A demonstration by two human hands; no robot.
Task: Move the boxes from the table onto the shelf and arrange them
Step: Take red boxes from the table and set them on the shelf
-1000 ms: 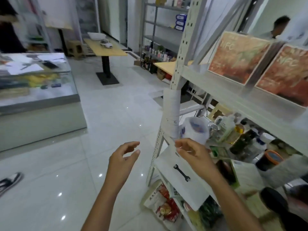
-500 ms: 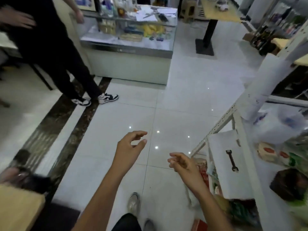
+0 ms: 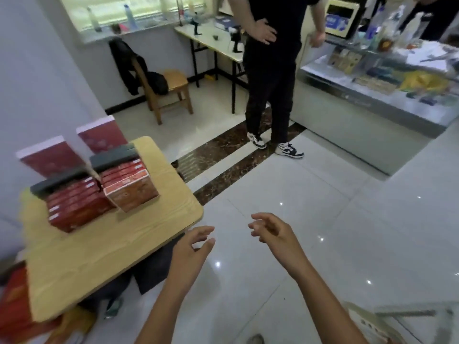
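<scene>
Two stacks of red and orange boxes stand on a light wooden table (image 3: 119, 247) at the left: a darker red stack (image 3: 74, 202) and an orange-fronted stack (image 3: 131, 187). Two tall red boxes (image 3: 99, 137) lean against the wall behind them. My left hand (image 3: 191, 252) hovers just off the table's right corner with its fingers loosely curled, holding nothing. My right hand (image 3: 273, 234) hangs over the floor farther right, also empty with relaxed fingers. A corner of the shelf (image 3: 387, 319) shows at the bottom right.
A person in black (image 3: 270, 70) stands on the dark floor strip ahead. A glass display counter (image 3: 372, 95) fills the right. A wooden chair (image 3: 169, 90) with a dark jacket stands by the far wall, next to a folding table (image 3: 213, 43). More red packages (image 3: 15, 311) lie under the table.
My view has swung left from the shelf, across the floor, to the table with the boxes. Both hands stayed empty and now hang beside the table's corner.
</scene>
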